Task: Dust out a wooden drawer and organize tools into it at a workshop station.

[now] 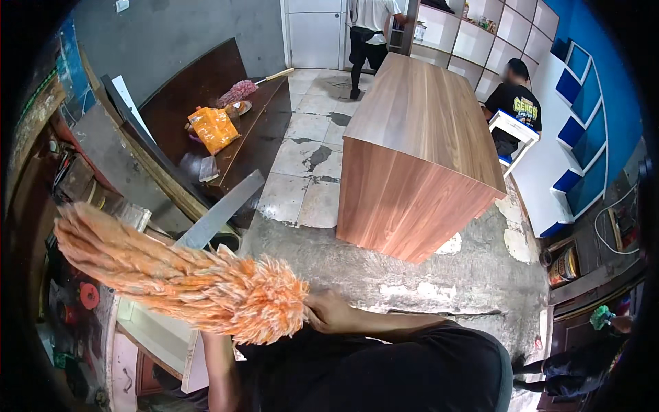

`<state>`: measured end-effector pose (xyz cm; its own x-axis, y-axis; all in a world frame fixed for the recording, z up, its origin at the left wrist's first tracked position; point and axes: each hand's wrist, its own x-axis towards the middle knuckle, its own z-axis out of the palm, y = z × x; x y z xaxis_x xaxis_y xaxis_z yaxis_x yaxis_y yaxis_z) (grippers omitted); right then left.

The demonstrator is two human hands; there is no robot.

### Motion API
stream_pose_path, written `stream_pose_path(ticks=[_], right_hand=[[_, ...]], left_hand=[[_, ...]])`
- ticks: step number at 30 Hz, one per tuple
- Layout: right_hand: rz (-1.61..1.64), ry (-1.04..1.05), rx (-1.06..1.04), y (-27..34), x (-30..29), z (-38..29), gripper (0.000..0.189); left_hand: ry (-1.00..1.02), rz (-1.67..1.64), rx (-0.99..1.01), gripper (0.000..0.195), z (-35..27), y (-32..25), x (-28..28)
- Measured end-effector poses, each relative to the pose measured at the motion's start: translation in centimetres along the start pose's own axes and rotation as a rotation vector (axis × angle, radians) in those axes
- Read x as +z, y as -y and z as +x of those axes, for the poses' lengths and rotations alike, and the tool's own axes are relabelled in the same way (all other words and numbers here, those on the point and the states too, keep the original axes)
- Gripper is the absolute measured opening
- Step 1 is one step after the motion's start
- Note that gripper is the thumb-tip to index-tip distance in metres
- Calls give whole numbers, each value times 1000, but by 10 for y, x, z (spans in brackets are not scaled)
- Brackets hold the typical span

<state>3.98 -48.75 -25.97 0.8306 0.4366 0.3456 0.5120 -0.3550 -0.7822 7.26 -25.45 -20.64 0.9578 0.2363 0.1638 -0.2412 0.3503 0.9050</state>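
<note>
A fluffy orange feather duster (pixel 190 278) stretches across the lower left, close before me. My right hand (pixel 323 311) is closed at its right end, where the handle is hidden. My left forearm (pixel 220 360) comes up from below and passes behind the feathers, so the left hand itself is covered. Just beyond the duster a flat grey metal strip (pixel 221 211), perhaps a saw blade, slants up to the right. Under the feathers stands a white open drawer or box (pixel 154 329).
A wood-grain counter (pixel 412 154) stands ahead. On a dark bench (pixel 273 118) lie an orange plastic pack (pixel 213 129) and a pink duster (pixel 239 92). One person (pixel 368 36) stands by the shelves; another (pixel 515 103) is behind the counter. A third person's legs (pixel 571 360) show at lower right.
</note>
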Motion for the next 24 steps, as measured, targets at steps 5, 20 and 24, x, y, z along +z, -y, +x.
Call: stream_pose_path(ticks=[5,20,24], right_hand=[[-112,-158,240,-32,1,13,17],[-479,-282,244,-66,-28,24,17],[-222,-457,408,-145,-65,28,36]], left_hand=[[-216,6,-71,50,10,24,-4],[-110,-18,9,57,-19,-16,-3],[-184,193,141,59,-27,-27,-14]])
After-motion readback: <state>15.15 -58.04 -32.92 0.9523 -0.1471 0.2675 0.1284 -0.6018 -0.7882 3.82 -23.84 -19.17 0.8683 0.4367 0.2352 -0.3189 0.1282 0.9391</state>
